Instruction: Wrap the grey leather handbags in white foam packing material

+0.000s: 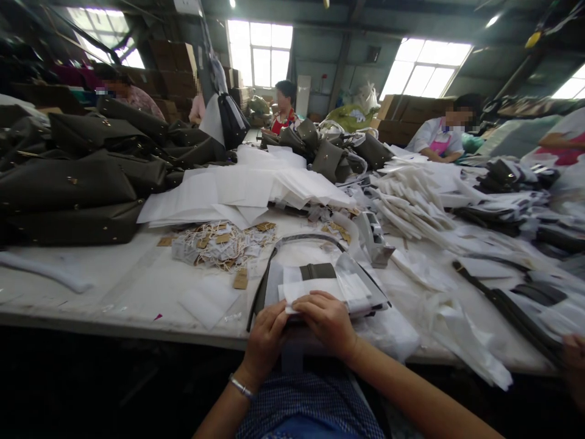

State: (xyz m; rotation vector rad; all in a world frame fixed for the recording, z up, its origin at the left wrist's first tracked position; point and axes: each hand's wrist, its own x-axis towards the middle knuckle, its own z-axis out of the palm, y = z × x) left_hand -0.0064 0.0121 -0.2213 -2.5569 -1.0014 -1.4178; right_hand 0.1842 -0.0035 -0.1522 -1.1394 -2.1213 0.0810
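Pinches the near edge of the white paper wad (315, 291) with the left hand (267, 341), fingers clamped on it. Lays the right hand (328, 323) flat on top, fingers together, gripping nothing. Has the wad on a plastic-wrapped bag (317, 271) at the near middle edge of the desk (114, 274). Just far-left of it, 1 heap of paper tags (219, 244); beyond, white sheets (237, 189) and dark bags (68, 183) at far left.

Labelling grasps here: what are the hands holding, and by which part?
Both the left hand and right hand grip the near edge of the white folded paper sheet lying on the plastic-wrapped dark olive bag.
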